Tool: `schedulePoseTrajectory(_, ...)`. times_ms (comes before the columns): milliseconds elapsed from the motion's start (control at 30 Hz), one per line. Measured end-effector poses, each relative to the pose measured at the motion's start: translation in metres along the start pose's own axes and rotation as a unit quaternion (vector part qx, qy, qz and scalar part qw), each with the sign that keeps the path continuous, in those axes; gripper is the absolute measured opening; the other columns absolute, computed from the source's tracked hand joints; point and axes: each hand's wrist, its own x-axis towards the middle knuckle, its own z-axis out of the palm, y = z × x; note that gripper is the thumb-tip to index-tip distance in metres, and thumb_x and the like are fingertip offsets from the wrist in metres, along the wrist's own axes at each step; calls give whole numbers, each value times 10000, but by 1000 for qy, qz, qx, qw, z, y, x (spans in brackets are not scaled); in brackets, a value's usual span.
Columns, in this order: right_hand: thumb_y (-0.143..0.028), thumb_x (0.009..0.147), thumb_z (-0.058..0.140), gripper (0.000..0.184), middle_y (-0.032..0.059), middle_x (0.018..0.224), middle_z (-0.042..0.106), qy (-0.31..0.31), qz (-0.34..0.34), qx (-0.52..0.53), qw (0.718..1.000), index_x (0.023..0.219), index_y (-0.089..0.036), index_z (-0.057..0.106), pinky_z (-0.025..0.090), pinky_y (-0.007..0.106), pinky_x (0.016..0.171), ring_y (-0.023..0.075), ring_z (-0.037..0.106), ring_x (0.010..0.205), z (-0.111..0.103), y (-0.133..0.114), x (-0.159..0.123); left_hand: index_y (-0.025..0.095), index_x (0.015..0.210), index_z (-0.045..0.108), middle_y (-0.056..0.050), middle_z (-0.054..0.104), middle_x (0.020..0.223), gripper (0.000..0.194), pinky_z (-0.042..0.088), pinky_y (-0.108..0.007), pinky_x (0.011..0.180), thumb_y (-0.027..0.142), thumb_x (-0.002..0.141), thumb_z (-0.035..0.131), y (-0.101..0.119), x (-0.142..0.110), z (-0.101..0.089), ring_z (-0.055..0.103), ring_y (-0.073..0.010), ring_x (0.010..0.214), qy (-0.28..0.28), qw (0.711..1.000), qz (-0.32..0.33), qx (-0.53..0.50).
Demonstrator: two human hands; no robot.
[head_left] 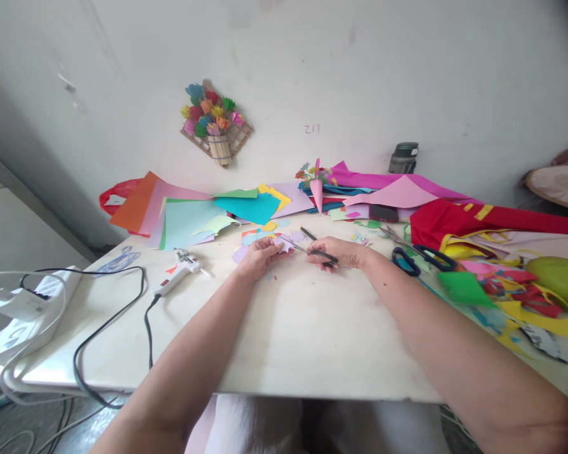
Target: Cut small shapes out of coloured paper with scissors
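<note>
Both hands out over the pale, cream-topped table (284, 340), close to each other but apart. My left hand (260, 258) pinches a small lilac paper piece (285, 244) between thumb and fingers, just above the tabletop. My right hand (334, 252) is closed around the black handles of slim metal scissors (324, 256), blades pointing left, at the lilac piece. Whether the blades bite into it, I cannot tell.

Beside and beyond my left hand: flat pastel paper cut-outs (252, 238) in blue, orange and lilac. Tiny scraps on the wood near my wrist.

Left of my arm: a white glue gun (182, 274) lying on its side, black cable trailing toward the near edge. Farther left, a white power strip (45, 309) with plugs in it.

Far side: overlapping coloured sheets, among them an orange sheet (135, 208) and a teal sheet (250, 205). Right of these, a pink paper cone (317, 192) topped with small paper flowers, then a dark phone (383, 213).

Right side: larger scissors with dark blue handles (414, 248), apart from my right hand; past them, a bright green paper piece (464, 288) among mixed scraps.
</note>
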Motion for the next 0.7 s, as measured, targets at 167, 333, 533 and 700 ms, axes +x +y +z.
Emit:
schedulePoseTrajectory(167,-536,671,639,404,-23,542,545,-4,-6,-9,1000,709,-158,504,275,179,367,54,457,387,-1,2,1,122,689,605,-55,683,777,242,481,-357,846,293,614,759,-1,1,-1,660,-206,829,-4,1000,4,0)
schedulePoseTrajectory(333,-526,683,631,390,-25,532,536,-5,-7,-8,1000,689,-160,493,288,184,373,55,451,386,0,3,2,123,693,617,-57,685,775,232,478,-359,853,292,617,757,-2,2,-2,660,-210,836,-5,1000,6,-1)
schedulePoseTrajectory(533,-512,679,640,386,-26,526,531,-1,-11,1,1000,689,-157,489,269,181,365,52,446,383,1,0,0,123,691,617,-60,686,788,230,474,-367,857,292,619,756,-3,3,-3,658,-212,839,-1,1000,9,-1)
schedulePoseTrajectory(700,-513,666,652,390,-33,505,515,1,-5,10,1000,692,-161,485,250,182,356,50,429,370,2,-3,-1,128,698,626,-60,686,795,208,479,-354,847,286,635,747,-4,3,-4,657,-210,842,-4,1000,13,-3)
